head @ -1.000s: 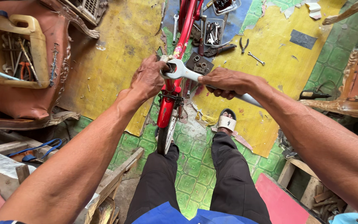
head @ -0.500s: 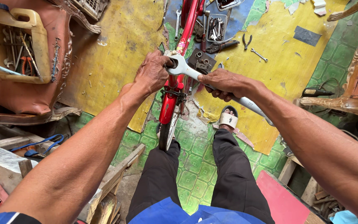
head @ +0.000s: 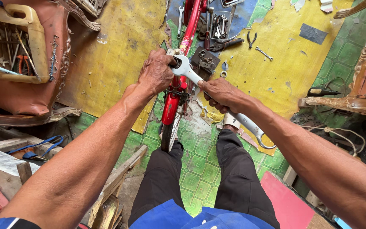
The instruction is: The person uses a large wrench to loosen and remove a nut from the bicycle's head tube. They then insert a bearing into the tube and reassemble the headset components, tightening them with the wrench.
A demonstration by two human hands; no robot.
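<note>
Single head-worn view, aimed steeply down and forward. Both forearms, legs and floor (head: 115, 55) are seen at close range; no second view is given.

The bicycle frame (head: 187, 46) is glossy red, and its mudguard (head: 170, 111) is the same red above a black tyre (head: 168, 138). The large wrench (head: 217, 95) is plain silver-grey. The floor sheet (head: 119, 59) is worn yellow, peeling to show green floor tiles (head: 195, 146) with a raised square pattern. A patch of blue sheet (head: 242, 17) lies under the small metal tools. The trousers (head: 234, 178) are black and the shirt hem (head: 178, 218) bright blue. The plastic jug (head: 30, 38) is pale yellow, resting on a reddish-brown chair (head: 30, 95).
</note>
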